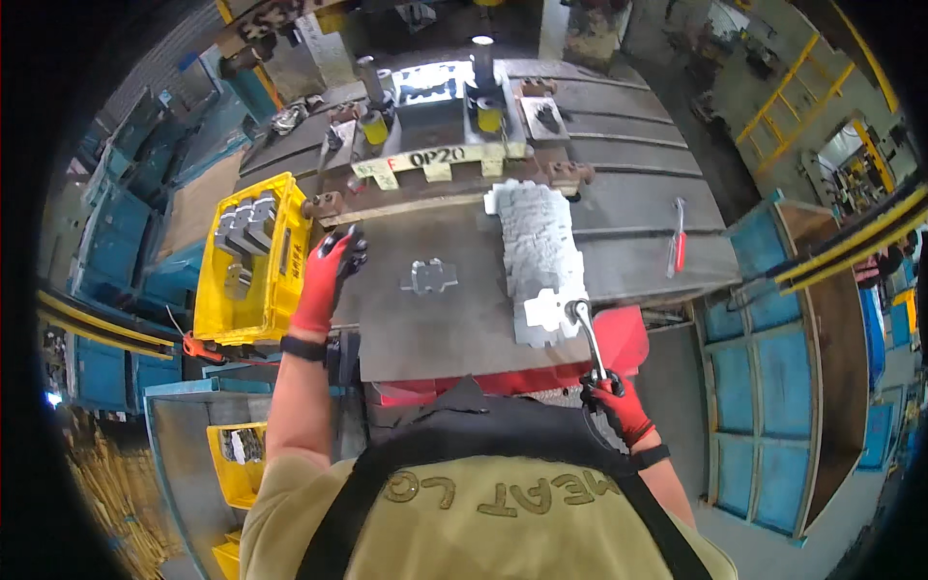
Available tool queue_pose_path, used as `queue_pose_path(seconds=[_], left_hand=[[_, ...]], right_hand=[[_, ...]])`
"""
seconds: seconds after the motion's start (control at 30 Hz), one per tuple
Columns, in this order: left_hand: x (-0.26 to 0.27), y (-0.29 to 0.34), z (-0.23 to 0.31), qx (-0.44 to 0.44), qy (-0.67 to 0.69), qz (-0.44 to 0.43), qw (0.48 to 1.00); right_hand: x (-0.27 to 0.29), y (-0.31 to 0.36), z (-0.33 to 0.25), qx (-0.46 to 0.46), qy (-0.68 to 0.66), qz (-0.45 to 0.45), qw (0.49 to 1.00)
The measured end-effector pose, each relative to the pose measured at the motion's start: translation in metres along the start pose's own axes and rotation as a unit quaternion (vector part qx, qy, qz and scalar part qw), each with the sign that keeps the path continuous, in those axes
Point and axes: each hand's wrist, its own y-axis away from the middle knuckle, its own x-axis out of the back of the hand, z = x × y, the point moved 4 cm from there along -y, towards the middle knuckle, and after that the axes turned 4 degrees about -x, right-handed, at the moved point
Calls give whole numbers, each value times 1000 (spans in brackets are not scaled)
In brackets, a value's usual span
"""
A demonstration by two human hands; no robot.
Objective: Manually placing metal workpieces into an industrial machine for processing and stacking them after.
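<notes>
Steel wrench (586, 340) clenched in right hand (622, 408), head pointing away; left hand (329, 275) open.

A red-handled tool (677, 244) lies on the grey press table (619, 184), with blue bins (764, 406) standing alongside.

Can't tell what the red-gloved left hand (329, 266) actually grips; beside it, grey metal parts (247, 230) in the yellow plastic crate (253, 319) blur together.

Left hand (329, 275), red-gloved, extended forward on a bare, nearly straight arm, fingers curled. Right hand (619, 406), red-gloved, drawn close to the torso, fist closed, elbow bent.
</notes>
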Motion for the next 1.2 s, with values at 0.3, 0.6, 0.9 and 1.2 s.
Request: queue_pose_path(seconds=[0.3,0.6,0.9,1.2], left_hand=[[-64,-141,84,-233,-251,-12,940],[-90,-270,70,-166,-589,19,791],[-88,-247,124,-255,-160,-6,954],[-42,-63,16,-38,-89,-93,991]], right_hand=[[-10,-61,-25,-16,-140,-31,990],[-22,-59,-30,-66,-196,-16,978],[-23,-52,-31,-46,-173,14,984],[-11,-60,-7,4,-175,-41,984]])
